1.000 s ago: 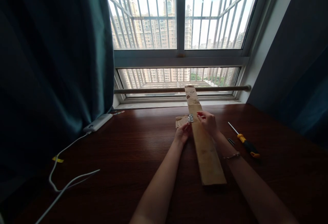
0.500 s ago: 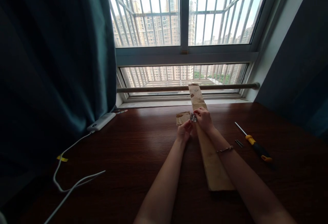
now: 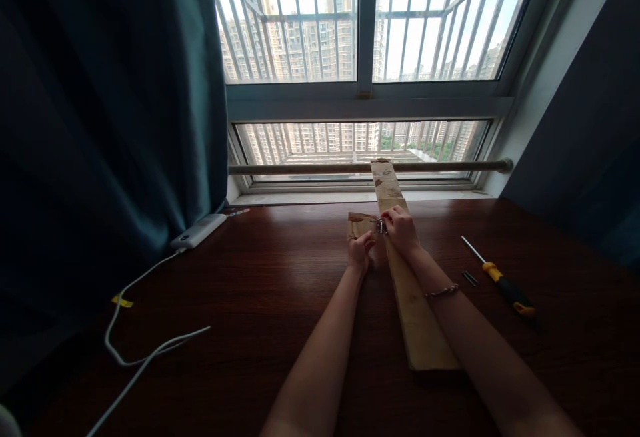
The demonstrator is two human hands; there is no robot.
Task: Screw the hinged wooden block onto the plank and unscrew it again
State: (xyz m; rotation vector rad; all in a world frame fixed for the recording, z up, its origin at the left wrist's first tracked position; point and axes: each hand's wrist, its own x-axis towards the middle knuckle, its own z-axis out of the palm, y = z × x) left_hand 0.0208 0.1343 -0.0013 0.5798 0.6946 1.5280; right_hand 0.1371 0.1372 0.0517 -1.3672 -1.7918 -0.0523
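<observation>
A small metal hinge [image 3: 381, 226] sits at the left edge of a long wooden board [image 3: 420, 330], with the fingertips of my right hand [image 3: 401, 229] pinched on it. That hand rests over the board, which runs away from me and reaches over the window sill. My left hand [image 3: 360, 252] has its fingers bent at the near right corner of a small wooden board [image 3: 359, 222], seemingly gripping it. This short piece lies just left of the long board, close to the hinge. The fingers hide part of the hinge and its exact contact with the wood.
To the right lie a yellow-and-black screwdriver [image 3: 505, 287] and several screws [image 3: 470, 278] on the dark wooden table [image 3: 280, 277]. A white power strip [image 3: 199, 232] with a white cable [image 3: 145, 364] is at left, beside a blue curtain [image 3: 165, 90]. A window rail [image 3: 300, 170] crosses behind.
My left fingers have shifted from the hinge to the small board. The hinge now looks turned more edge-on in my right fingers. The view has tilted slightly.
</observation>
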